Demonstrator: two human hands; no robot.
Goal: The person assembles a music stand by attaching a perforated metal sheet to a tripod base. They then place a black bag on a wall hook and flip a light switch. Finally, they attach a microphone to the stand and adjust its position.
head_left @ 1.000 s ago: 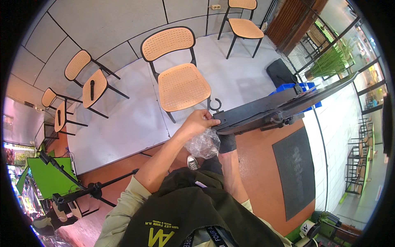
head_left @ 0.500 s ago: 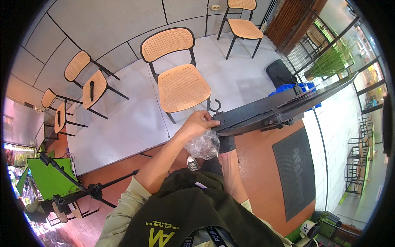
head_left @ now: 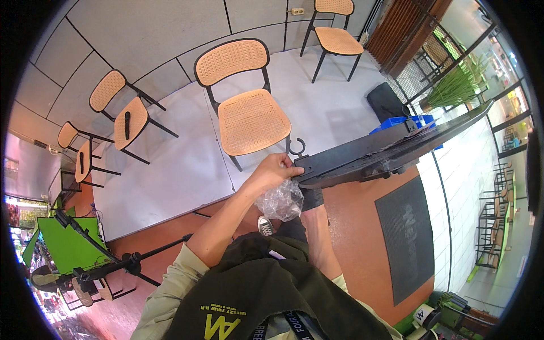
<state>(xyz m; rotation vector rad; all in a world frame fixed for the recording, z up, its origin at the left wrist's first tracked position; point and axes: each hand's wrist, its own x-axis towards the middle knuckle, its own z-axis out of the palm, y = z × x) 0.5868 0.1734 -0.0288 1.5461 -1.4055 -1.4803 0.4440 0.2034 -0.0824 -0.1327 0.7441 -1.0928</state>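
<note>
a dark garment (head_left: 243, 283) with yellow lettering fills the near edge, between pale sleeves. the right forearm (head_left: 322, 241) rises from below with a dark band (head_left: 313, 198) near its upper end; the right hand is hidden behind the long black fixture (head_left: 354, 153), so its grip cannot be told. the left hand (head_left: 275, 171) is clamped on the near left end of that fixture, thumb on top, fingers curled. crumpled clear plastic (head_left: 280, 201) hangs just below the left hand. the fixture slants up and away to the right, ending in a thin, curved edge, and an open black ring (head_left: 296, 146) stands at its near end.

beneath are a sneaker (head_left: 264, 225), reddish floor (head_left: 351, 226) and, to the right, a dark mat (head_left: 405, 238). a black tripod (head_left: 131, 262) stands at left. past the floor, a pale platform (head_left: 175, 164) bears a tan woven chair (head_left: 255, 122), a chair holding a microphone (head_left: 127, 124), and a black case (head_left: 387, 101). a grey wall (head_left: 153, 34) rises behind.
</note>
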